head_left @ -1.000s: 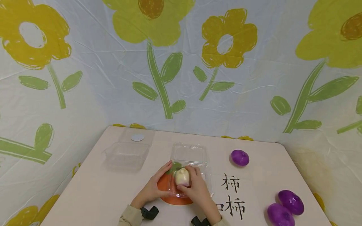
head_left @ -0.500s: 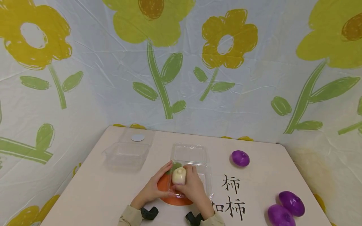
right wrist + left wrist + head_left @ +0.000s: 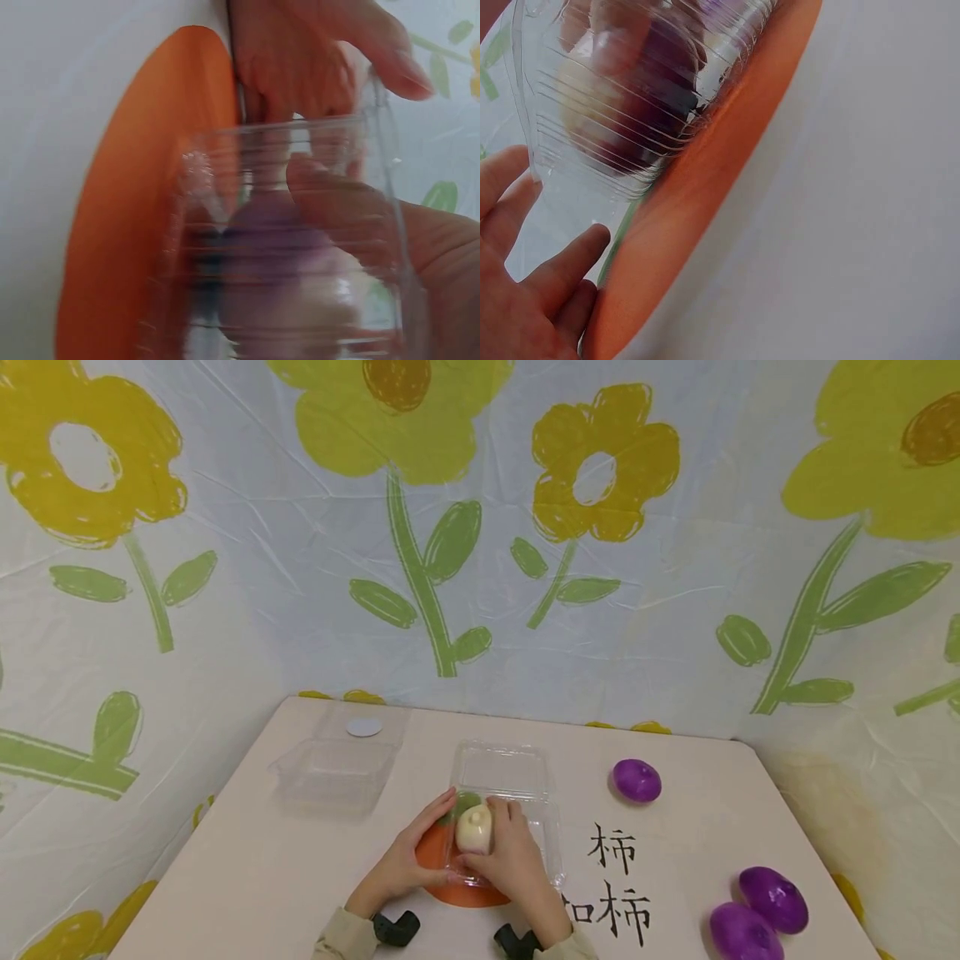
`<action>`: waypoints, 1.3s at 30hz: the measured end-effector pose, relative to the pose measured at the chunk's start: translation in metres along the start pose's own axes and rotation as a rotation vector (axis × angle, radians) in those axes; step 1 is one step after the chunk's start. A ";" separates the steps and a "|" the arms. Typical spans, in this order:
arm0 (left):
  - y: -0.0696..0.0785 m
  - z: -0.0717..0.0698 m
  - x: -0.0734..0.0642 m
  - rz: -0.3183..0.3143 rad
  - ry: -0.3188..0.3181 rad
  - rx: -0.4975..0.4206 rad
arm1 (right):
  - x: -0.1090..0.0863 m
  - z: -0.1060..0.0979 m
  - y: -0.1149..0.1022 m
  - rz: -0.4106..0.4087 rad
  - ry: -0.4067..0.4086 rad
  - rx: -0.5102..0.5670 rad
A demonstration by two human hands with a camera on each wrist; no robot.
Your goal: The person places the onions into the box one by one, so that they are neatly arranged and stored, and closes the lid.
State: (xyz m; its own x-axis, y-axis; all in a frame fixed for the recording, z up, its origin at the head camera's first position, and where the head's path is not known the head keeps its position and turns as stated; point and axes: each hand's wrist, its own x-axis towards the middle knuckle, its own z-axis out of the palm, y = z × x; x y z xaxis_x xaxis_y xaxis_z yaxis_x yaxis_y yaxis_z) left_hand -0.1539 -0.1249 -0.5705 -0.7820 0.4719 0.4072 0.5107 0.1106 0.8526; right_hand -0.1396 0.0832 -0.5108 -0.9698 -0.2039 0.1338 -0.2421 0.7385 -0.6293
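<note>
My right hand (image 3: 517, 853) holds a smooth cream-and-purple vegetable, which looks like a turnip (image 3: 474, 829), between thumb and fingers, its cream knobbed end upward. It is within the base of an open clear plastic clamshell box (image 3: 556, 835), on the left side. In the left wrist view the turnip's dark purple part (image 3: 656, 90) shows through the ribbed wall. Around the box's left side spreads my left hand (image 3: 405, 864), fingers at the back and thumb at the front. One of its fingertips (image 3: 531, 169) is right at the rim, and the fingers are mostly straight.
Another open clear box (image 3: 337, 768) stands at the back left. Three shiny purple rounded pieces lie to the right: one at the back (image 3: 637, 780), two together in front (image 3: 774, 900). An orange printed shape (image 3: 432, 852) with dark characters marks the table (image 3: 240, 860).
Over the last second my right hand has shifted slightly left with the turnip, which has tipped so more cream shows. My left hand has stayed at the box.
</note>
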 end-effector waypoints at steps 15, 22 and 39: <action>-0.001 -0.001 0.000 0.001 0.005 0.013 | -0.002 -0.055 0.003 0.007 -0.046 0.256; 0.003 0.000 0.000 0.005 0.008 0.034 | 0.004 -0.079 0.026 -0.106 0.201 0.469; 0.000 0.001 -0.001 -0.010 0.010 0.017 | 0.008 -0.120 0.097 -0.139 0.788 0.675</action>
State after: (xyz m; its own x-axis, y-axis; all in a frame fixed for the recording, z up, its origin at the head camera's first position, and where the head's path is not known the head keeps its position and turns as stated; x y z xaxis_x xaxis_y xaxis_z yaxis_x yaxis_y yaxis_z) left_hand -0.1530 -0.1242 -0.5713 -0.7906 0.4621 0.4018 0.5088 0.1306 0.8509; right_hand -0.1741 0.2310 -0.4789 -0.7380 0.3963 0.5461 -0.5212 0.1792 -0.8344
